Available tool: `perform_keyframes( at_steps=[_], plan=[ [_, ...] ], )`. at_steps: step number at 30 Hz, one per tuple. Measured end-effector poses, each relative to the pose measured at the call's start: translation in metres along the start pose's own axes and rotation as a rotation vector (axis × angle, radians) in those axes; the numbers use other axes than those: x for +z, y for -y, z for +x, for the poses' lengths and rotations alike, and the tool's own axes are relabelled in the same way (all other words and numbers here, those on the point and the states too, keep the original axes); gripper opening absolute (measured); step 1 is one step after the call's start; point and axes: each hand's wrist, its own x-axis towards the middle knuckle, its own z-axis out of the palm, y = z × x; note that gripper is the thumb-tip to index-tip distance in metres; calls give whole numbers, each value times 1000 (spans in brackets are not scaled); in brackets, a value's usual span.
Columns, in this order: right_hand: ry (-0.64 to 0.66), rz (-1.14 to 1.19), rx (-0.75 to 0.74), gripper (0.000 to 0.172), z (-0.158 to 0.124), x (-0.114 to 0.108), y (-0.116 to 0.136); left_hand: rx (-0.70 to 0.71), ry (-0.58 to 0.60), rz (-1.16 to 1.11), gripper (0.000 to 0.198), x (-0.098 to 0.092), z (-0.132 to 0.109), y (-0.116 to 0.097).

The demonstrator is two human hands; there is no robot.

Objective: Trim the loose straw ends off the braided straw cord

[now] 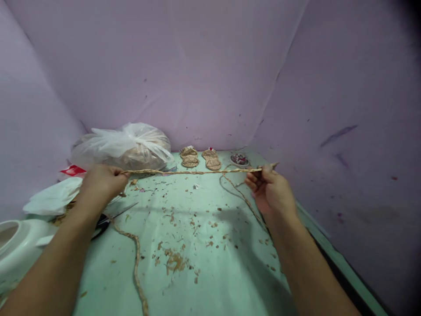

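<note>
I hold a twisted straw cord [197, 172] stretched level across the middle of the frame, just above the table [230, 281]. My left grip [101, 182] is closed in a fist around one end. My right grip [271, 191] pinches the other end between thumb and fingertips, with a short tip poking out past it. Held taut and off the table like this, I judge, the strand stays straight and its twist is easy to see.

The slack of the cord [136, 259] drops from my left grip and snakes down to the lower edge of the frame. A thinner loop [237, 188] hangs under my right grip.

Behind the cord, at the back of the table, lie a knotted plastic bag [125, 145], two small woven sandals [200, 158] and a little dish [239, 159]. Scissors [108, 219] lie under my left wrist, near a white cloth [54, 197] and a white pot [16, 245] at lower left. Straw scraps [174, 261] litter the middle. Nothing crosses the taut stretch.
</note>
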Motion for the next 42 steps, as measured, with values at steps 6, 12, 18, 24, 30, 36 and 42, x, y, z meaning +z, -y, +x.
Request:
perform_keyframes(
  at_steps=[6, 12, 18, 24, 30, 36, 42],
  plan=[
    [96, -206, 22, 20, -26, 19, -39, 186, 140, 345, 63, -7, -28, -21],
    [127, -197, 42, 22, -38, 22, -46, 390, -377, 41, 40, -6, -74, -70],
    [143, -170, 100, 17, -43, 24, -44, 634, -146, -305, 24, 48, -98, -97],
    [148, -204, 198, 12, -39, 22, -48, 536, 86, -342, 25, 55, -95, -94],
    [243, -41, 583, 27, -52, 25, -46, 652, 256, -577, 24, 66, -88, -85],
    [364, -116, 586, 22, -62, 27, -48, 712, 318, -637, 22, 86, -87, -80],
    [436, -157, 372, 24, -44, 23, -62, 509, 248, -582, 22, 74, -79, -81]
  ],
)
